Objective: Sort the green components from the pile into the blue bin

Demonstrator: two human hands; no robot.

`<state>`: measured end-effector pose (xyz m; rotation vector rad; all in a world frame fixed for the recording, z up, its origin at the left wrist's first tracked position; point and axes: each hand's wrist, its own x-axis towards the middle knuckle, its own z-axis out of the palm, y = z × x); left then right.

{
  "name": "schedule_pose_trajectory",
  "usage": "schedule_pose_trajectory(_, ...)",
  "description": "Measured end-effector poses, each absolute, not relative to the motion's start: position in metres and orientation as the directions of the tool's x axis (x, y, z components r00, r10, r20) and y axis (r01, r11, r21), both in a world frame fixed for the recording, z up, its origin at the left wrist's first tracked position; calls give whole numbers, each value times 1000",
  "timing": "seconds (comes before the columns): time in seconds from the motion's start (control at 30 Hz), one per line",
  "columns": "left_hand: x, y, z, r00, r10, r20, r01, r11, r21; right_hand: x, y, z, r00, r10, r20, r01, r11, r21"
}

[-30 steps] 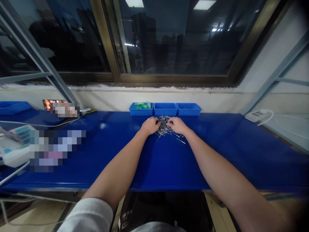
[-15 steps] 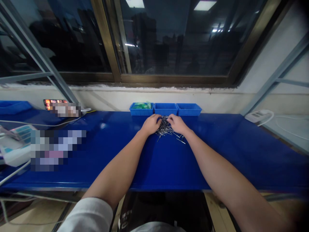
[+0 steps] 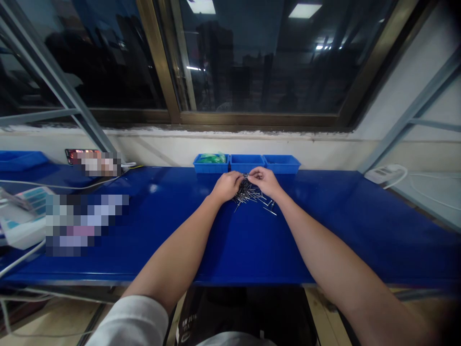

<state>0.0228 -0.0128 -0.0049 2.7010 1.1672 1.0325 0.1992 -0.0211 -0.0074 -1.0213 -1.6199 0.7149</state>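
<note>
A pile of thin metal pins point(image 3: 248, 191) lies on the blue table point(image 3: 252, 245), with a few strays at its right front. My left hand point(image 3: 228, 186) is at the pile's left side, its fingers curled together over the pins. At the right back of the pile, my right hand point(image 3: 265, 181) has thumb and fingertips pinched. The fingertips of both hands nearly meet above the back of the pile. Whatever lies between them is too small to make out.
Behind the hands stand three blue bins: the left one point(image 3: 211, 166) with green bags, the middle one point(image 3: 247, 161) and the right one point(image 3: 282, 163). A lit phone point(image 3: 82, 156) and a white device point(image 3: 27, 216) are at left; a white power strip point(image 3: 385, 173) is at right.
My right hand has shifted slightly, and its fingertips have come closer to those of my left hand. My left hand has barely moved.
</note>
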Motion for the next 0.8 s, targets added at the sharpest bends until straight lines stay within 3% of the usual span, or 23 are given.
schedule_pose_trajectory(0.3, 23, -13, -7, 469, 691, 550, 673, -683, 284, 206, -17, -7, -37, 879, 476, 228, 471, -852)
schedule_pose_trajectory(0.47, 20, -8, -11, 371, 737, 566, 748, -598, 289, 216, -11, -8, 191, 817, 544, 472, 409, -781)
schedule_pose_trajectory(0.6, 18, -3, -17, 330, 798, 504, 824, -504, 259, 226, -9, -11, 254, 751, 609, 719, 274, -638)
schedule_pose_trajectory(0.8, 15, 1, -23, 387, 850, 358, 864, -470, 180, 231, -5, -14, 311, 759, 572, 825, 83, -558)
